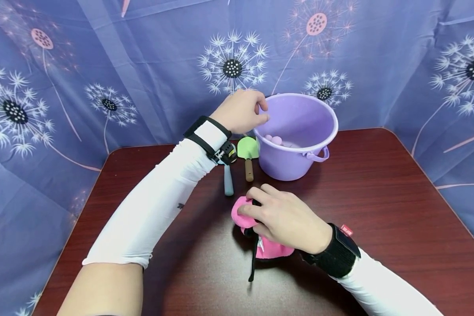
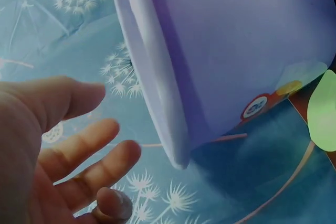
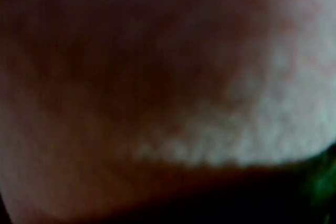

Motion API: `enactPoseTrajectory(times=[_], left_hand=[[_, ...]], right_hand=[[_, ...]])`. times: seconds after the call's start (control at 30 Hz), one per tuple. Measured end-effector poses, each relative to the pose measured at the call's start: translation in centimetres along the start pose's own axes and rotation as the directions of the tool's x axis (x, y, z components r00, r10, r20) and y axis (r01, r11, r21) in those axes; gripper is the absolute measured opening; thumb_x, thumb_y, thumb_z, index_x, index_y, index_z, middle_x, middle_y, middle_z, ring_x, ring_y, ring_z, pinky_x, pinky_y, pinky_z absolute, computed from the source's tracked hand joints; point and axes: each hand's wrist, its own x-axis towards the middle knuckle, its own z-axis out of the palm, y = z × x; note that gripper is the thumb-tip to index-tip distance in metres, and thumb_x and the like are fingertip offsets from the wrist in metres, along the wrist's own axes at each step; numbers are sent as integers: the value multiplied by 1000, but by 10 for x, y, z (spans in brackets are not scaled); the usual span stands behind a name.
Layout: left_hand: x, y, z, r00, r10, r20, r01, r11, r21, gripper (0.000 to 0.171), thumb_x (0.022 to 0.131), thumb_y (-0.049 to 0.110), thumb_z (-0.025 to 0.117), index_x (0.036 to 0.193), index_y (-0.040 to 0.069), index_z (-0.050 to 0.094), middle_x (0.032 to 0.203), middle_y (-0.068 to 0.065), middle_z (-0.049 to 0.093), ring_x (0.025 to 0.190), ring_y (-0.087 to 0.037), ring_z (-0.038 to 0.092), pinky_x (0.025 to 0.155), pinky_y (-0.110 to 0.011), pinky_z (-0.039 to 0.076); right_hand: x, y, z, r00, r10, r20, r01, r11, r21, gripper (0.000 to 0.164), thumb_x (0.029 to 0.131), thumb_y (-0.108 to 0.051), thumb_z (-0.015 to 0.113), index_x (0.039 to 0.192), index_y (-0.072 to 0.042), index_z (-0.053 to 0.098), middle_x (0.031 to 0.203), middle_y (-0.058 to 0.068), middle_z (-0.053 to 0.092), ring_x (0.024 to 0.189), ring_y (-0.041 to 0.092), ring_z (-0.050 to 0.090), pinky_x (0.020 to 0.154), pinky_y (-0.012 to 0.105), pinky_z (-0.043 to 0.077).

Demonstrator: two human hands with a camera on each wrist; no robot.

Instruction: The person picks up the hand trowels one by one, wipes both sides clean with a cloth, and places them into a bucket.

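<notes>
My left hand [image 1: 242,110] is raised at the left rim of a light purple bucket [image 1: 284,164], its fingers loosely bent. The left wrist view shows the thumb and fingers [image 2: 107,163] apart from the bucket's rim [image 2: 163,87], with nothing held. On the table in front of the bucket, my right hand [image 1: 288,217] grips a soft pink cloth item [image 1: 274,249] with black parts and a dangling black cord [image 1: 253,263]. Its exact kind is hidden by the hand. The right wrist view is dark and blurred, too close to make out the grip.
Small pinkish balls [image 1: 276,140] lie inside the bucket. Left of it are a toy shovel [image 1: 248,149] with a green blade and brown handle, and a tool with a blue-grey handle [image 1: 228,181], partly covered by my left wrist. A patterned curtain [image 1: 162,57] hangs behind the brown table [image 1: 379,184].
</notes>
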Motion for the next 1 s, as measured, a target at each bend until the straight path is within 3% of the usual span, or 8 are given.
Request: enactPoseTrajectory(times=[0.13,0.3,0.57,0.77,1.0], left_hand=[[-7,-8,-3,997,-24,-79,20,998,-54,34,104,34,66,130,11,69,104,-2,64,91,-18,59,84,-31,48],[-17,-19,0,985,-78,-151,68,995,-70,37,105,36,65,132,11,67,111,-5,64,96,-19,58,84,-35,49],[-43,-38,15,960,-193,-204,169,977,-129,46,104,37,66,140,9,61,116,-9,63,97,-23,59,81,-40,49],[-64,-55,40,939,-279,-201,249,954,-165,49,102,36,69,138,4,61,116,-11,64,100,-25,61,85,-43,51],[-86,-72,75,922,-361,-141,336,926,-175,51,101,36,69,138,1,61,122,-15,66,104,-30,65,91,-46,53]], right_hand=[[1,0,0,1000,-2,-2,2,1000,2,31,84,-24,90,111,-25,75,99,-2,57,83,20,54,60,32,52],[1,1,1,1000,0,-2,0,1000,-1,32,83,-24,90,110,-25,74,100,-1,58,82,21,53,60,33,52],[1,3,1,1000,-1,-9,1,1000,-2,33,82,-23,91,110,-23,74,102,0,58,83,22,54,61,34,53],[1,5,0,1000,-2,-8,2,1000,-1,33,83,-24,90,111,-23,75,106,0,59,85,22,55,64,35,54],[2,7,0,1000,3,-5,-3,1000,4,36,82,-23,90,115,-22,76,109,1,61,89,22,57,67,36,56]])
